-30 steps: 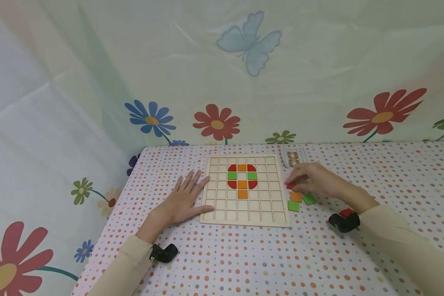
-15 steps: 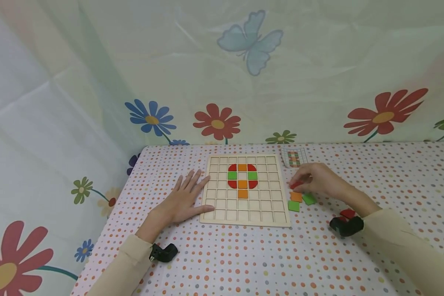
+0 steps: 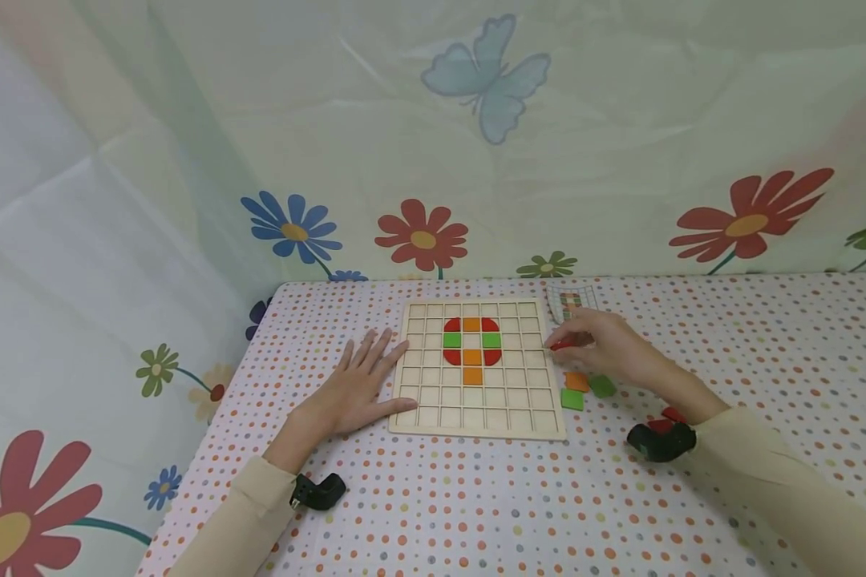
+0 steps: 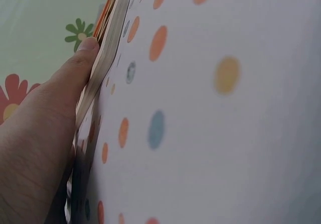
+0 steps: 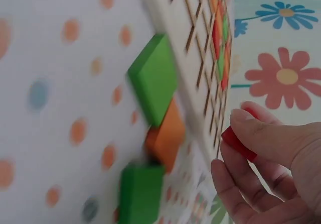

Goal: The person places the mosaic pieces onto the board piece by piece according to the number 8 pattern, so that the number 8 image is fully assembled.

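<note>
My right hand (image 3: 602,346) pinches a red tile (image 5: 239,142) between thumb and fingers, just off the right edge of the wooden grid board (image 3: 440,413). Spread flat, my left hand (image 3: 357,393) rests at the board's left edge, its thumb lying on the rim in the left wrist view. Set in the grid are red rounded tiles at the corners of a ring, green tiles (image 3: 451,340) at its sides and orange tiles (image 3: 472,375) down the middle. Below the right hand lie an orange tile (image 3: 576,381) and two green tiles (image 3: 572,399).
A small pattern card (image 3: 570,298) lies behind the right hand, partly covered by it. Red tiles (image 3: 669,417) sit under the right wrist, partly hidden by the black wrist camera (image 3: 661,442). A dotted cloth (image 3: 440,505) covers the table, with a flowered backdrop behind.
My right hand has lifted the red tile from beside the orange tile and moved it left and away, toward the board's right edge. The left hand stays in place.
</note>
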The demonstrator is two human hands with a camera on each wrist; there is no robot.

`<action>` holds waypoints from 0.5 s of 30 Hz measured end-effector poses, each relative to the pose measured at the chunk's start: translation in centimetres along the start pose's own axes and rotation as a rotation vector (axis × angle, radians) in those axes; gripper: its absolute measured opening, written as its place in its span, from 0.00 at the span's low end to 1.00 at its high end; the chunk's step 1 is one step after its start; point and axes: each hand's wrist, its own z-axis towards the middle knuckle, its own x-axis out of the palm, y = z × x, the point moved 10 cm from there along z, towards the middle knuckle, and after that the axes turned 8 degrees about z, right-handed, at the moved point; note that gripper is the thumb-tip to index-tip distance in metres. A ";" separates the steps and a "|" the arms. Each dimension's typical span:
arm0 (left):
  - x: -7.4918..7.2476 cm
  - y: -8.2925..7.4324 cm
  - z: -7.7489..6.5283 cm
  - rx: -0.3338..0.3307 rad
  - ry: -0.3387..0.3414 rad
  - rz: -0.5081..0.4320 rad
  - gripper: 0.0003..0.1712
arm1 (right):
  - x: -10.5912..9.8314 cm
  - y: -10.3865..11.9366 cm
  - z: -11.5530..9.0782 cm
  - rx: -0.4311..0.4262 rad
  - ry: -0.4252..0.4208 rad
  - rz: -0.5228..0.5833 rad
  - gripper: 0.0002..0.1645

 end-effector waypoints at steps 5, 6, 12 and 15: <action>0.0 0.1 0.0 -0.022 0.012 0.002 0.57 | 0.7 2.4 1.0 -0.091 -0.024 -0.001 0.08; 0.0 0.1 0.0 -0.024 0.014 0.004 0.57 | 0.9 2.8 1.2 -0.101 -0.027 -0.001 0.08; 0.0 0.1 0.0 -0.020 0.015 0.013 0.57 | 2.1 4.4 1.9 -0.142 -0.049 0.064 0.09; 0.1 0.1 0.0 -0.018 0.015 0.014 0.57 | 2.9 4.7 2.2 -0.142 -0.050 0.096 0.09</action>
